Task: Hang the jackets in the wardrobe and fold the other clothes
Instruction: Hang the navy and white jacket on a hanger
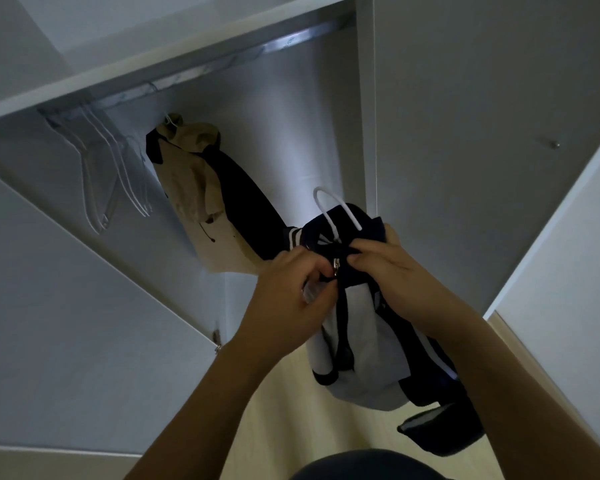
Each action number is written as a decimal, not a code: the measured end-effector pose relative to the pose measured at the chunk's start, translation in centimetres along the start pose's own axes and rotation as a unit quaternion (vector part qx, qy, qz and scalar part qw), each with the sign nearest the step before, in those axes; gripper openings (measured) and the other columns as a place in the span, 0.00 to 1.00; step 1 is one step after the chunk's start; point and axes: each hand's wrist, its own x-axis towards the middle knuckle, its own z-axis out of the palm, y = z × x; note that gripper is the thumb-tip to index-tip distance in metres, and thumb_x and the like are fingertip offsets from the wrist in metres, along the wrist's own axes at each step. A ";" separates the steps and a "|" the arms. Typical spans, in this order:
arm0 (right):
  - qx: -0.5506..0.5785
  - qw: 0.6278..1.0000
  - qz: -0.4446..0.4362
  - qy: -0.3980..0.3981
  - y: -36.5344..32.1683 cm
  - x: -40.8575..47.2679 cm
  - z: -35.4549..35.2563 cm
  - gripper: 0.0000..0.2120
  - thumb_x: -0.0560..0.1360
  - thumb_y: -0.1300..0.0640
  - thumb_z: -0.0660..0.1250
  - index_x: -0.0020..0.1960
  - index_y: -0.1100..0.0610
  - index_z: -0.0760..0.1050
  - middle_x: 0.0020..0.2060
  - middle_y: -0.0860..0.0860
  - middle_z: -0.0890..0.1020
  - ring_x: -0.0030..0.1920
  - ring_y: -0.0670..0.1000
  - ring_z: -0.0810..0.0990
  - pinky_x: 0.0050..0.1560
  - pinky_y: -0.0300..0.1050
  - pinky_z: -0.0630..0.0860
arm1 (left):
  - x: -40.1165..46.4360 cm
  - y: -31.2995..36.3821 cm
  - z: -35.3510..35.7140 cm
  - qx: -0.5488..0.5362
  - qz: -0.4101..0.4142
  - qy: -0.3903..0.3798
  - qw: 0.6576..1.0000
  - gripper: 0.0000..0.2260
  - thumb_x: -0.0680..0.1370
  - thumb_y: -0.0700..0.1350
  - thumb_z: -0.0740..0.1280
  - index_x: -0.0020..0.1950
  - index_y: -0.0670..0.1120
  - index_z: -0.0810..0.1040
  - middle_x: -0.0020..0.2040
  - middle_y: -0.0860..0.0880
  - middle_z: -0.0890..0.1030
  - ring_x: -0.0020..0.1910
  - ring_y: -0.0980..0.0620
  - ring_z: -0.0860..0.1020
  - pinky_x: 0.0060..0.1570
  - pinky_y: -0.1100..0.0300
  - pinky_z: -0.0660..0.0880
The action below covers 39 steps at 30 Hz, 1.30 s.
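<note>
I hold a navy and grey jacket (364,334) in front of the open wardrobe. A white hanger (329,209) sits in its collar, hook pointing up. My left hand (291,292) pinches the jacket's front at the zipper. My right hand (392,268) grips the collar beside the silver zipper pull (335,270). A beige and navy jacket (208,199) hangs from the metal rail (222,60) inside.
Several clear empty hangers (115,168) hang at the rail's left end. The wardrobe doors (66,323) stand open on both sides, the right one (568,258) close to my forearm. A white shelf (118,74) runs above the rail. Pale floor lies below.
</note>
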 end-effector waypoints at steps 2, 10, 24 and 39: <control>-0.047 0.999 -0.020 0.007 0.0 0.1 0.1 0.11 0.78 0.62 0.62 0.41 0.51 0.76 0.51 0.44 0.70 0.45 0.35 0.75 0.48 0.26 0.71 | 0.1 0.1 0.3 -0.020 -0.019 -0.002 1.000 0.09 0.76 0.53 0.64 0.44 0.47 0.78 0.38 0.57 0.73 0.38 0.57 0.72 0.40 0.66 0.67; -0.114 0.993 -0.037 0.009 -0.6 0.2 -0.2 0.13 0.79 0.60 0.62 0.38 0.47 0.76 0.50 0.43 0.68 0.45 0.34 0.73 0.49 0.23 0.67 | 0.6 1.3 1.1 -0.128 -0.067 -0.010 0.989 0.09 0.78 0.43 0.62 0.42 0.58 0.70 0.38 0.58 0.71 0.36 0.59 0.71 0.37 0.70 0.66; -0.140 0.989 -0.028 0.049 -0.5 -0.1 -0.9 0.09 0.80 0.59 0.62 0.44 0.54 0.79 0.53 0.50 0.69 0.48 0.35 0.73 0.51 0.23 0.67 | 0.7 1.9 0.9 -0.134 -0.118 -0.036 0.983 0.10 0.81 0.42 0.62 0.39 0.50 0.74 0.31 0.53 0.73 0.30 0.59 0.70 0.31 0.67 0.66; -0.091 0.994 -0.032 0.044 -2.1 1.3 -0.3 0.08 0.80 0.55 0.62 0.47 0.52 0.79 0.60 0.61 0.75 0.57 0.59 0.77 0.64 0.58 0.72 | 0.8 1.7 0.9 -0.154 -0.205 -0.156 0.954 0.14 0.77 0.52 0.67 0.46 0.40 0.79 0.38 0.45 0.82 0.35 0.51 0.79 0.39 0.53 0.77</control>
